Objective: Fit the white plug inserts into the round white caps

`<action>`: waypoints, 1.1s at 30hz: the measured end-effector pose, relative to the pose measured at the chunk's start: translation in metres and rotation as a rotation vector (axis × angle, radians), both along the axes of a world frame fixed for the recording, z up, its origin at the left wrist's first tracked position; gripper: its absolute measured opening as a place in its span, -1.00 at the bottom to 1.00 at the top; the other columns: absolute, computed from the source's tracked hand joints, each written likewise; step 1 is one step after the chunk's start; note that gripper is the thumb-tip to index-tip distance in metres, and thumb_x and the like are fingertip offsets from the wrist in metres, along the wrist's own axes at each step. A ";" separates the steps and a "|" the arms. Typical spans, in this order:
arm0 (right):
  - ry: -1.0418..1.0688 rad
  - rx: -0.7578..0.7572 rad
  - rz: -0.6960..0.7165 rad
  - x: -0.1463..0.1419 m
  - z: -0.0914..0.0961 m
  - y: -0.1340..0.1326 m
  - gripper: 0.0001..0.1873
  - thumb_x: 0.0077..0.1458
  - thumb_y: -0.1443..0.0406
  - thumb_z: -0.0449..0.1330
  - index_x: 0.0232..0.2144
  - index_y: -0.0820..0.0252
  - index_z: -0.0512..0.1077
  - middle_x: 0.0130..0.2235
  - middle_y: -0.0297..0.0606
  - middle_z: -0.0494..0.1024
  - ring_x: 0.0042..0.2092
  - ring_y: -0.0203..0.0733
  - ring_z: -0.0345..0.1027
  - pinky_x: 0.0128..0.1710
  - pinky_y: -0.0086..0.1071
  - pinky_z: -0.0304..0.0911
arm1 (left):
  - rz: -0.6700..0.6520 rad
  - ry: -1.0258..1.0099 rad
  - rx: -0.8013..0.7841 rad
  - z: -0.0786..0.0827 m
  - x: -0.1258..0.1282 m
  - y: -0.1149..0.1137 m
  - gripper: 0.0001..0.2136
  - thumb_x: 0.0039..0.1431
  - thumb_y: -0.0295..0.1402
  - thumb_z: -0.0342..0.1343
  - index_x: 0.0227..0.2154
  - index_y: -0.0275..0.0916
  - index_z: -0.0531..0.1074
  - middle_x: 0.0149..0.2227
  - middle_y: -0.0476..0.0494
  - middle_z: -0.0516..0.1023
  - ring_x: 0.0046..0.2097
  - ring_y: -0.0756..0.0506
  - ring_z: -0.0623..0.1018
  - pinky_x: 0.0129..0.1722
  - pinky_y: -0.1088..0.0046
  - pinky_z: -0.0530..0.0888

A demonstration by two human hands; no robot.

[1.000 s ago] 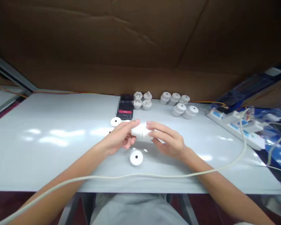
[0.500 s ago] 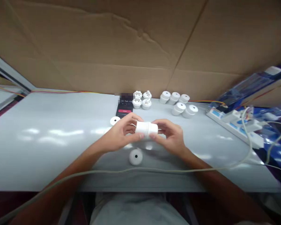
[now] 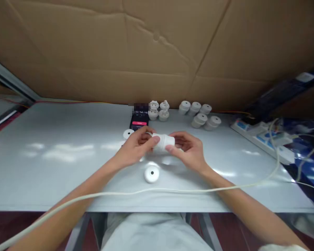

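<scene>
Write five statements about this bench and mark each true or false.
1. Both the left hand and the right hand hold the cylinder. True.
2. A disc lies on the table, nearer the person than the hands. True.
3. The phone lies at the table's right edge. False: it lies mid-table, behind the hands.
4. The left hand grips the cable. False: the cable runs loose across the table's near side, and neither hand holds it.
5. Five caps stand to the right of the phone. True.
</scene>
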State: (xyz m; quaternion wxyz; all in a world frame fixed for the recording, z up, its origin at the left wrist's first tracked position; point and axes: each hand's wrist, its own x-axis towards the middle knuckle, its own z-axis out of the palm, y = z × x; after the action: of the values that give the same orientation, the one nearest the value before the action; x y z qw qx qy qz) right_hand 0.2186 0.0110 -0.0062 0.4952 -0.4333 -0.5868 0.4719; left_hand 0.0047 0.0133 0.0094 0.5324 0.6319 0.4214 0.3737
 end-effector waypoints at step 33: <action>-0.720 0.702 -0.254 0.037 -0.002 0.034 -0.72 0.11 0.18 0.33 -0.12 0.11 0.54 -0.08 -0.09 0.60 -0.09 0.02 0.52 -0.13 -0.12 0.48 | -0.001 0.620 0.596 -0.013 0.002 -0.004 -0.70 0.30 -0.30 0.12 0.05 -0.23 0.35 0.12 -0.30 0.41 0.15 -0.27 0.44 0.17 0.10 0.40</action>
State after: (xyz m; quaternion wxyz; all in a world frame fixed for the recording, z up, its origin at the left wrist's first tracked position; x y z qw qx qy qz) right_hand 0.2558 0.0454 -0.0081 0.4310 -0.4437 -0.7857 0.0037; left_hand 0.0066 0.0096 -0.0031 0.1747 0.8407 0.4349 0.2713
